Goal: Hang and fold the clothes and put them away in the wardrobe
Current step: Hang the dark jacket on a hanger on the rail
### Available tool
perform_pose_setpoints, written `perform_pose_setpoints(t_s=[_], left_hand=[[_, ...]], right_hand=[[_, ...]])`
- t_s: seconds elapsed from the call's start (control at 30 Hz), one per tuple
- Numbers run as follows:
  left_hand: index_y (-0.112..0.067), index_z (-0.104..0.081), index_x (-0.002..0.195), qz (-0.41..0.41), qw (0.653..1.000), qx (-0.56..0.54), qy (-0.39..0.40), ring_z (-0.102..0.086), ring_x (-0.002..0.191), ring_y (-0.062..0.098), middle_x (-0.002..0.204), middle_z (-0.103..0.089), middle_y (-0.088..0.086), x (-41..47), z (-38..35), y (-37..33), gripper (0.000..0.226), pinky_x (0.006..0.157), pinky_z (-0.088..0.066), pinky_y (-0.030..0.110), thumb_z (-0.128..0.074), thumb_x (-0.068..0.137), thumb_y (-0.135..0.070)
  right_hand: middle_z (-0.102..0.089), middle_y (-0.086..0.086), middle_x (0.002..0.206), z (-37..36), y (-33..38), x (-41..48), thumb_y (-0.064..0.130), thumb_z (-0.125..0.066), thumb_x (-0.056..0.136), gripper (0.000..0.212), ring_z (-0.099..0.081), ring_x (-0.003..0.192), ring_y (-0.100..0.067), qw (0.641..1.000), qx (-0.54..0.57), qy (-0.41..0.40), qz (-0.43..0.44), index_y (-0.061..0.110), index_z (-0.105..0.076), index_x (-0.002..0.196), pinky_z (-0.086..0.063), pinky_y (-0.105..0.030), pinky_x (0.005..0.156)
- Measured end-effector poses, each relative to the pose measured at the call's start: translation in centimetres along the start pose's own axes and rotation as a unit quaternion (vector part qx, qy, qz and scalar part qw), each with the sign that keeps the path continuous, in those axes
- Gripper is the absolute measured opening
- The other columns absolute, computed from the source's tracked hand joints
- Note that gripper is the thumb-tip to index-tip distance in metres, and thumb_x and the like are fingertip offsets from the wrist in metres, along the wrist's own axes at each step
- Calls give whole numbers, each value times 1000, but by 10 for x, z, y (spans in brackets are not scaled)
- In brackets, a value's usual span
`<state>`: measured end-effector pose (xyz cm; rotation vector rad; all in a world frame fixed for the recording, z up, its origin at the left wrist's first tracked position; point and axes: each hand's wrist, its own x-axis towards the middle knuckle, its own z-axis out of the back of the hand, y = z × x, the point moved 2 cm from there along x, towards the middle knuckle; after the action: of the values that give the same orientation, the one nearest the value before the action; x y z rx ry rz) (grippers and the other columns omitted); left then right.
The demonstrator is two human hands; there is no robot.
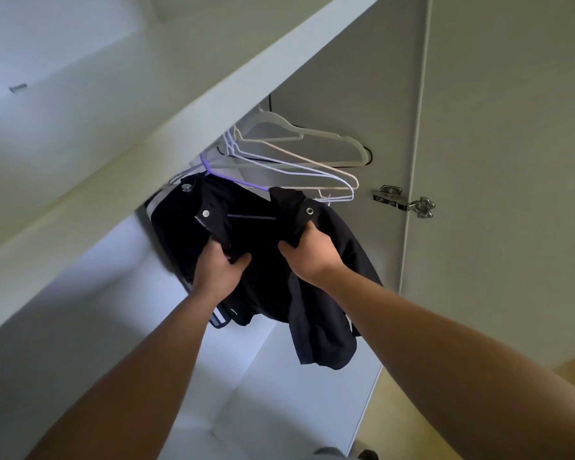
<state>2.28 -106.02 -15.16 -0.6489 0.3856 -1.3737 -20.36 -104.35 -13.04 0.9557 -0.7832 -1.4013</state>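
Head view: left hand (218, 263) and right hand (307, 252) each grip the dark jacket (263, 247) (on a purple hanger (236, 180)); empty hangers (299, 151) hang above the right hand.

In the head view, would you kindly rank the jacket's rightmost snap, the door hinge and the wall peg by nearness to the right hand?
1. The rightmost snap, on the jacket just above the right hand.
2. The door hinge, off to the right.
3. The wall peg, far upper left.
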Motion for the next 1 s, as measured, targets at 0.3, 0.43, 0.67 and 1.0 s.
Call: perform_pose_setpoints(t_s=[0.3,0.43,0.67,1.0], left_hand=[[-19,-61,98,110,992,25,49,-68,93,13,94,-71,-11,9,-42,52,31,81,-48,29,-80,82,-37],[-22,-62,91,128,988,30,79,-68,93,11,94,-71,-11,21,-74,80,26,83,-50,28,-82,81,-35],[-17,-68,81,118,983,88,109,-60,62,15,64,-63,-12,22,-146,123,15,53,-42,23,-76,85,-30],[-15,-71,101,175,981,-5,85,-63,77,20,84,-73,6,1,-299,224,11,76,-51,32,-73,89,-14]], right_hand=[[-67,-5,116,-24,-53,5,49,-63,91,54,-62,111,-27,995,-23,92,-40,22,-48,135,-51,-36,94],[-61,-8,129,-32,-81,21,49,-62,92,57,-59,118,-28,994,-33,99,-28,24,-46,140,-49,-37,101],[-60,-5,129,-46,-167,49,36,-61,93,46,-55,121,-24,996,-37,71,-43,23,-51,136,-46,-29,97],[-46,-6,136,-103,-318,71,21,-49,98,51,-59,109,-28,989,-108,99,13,37,-41,146,-47,-30,89]])
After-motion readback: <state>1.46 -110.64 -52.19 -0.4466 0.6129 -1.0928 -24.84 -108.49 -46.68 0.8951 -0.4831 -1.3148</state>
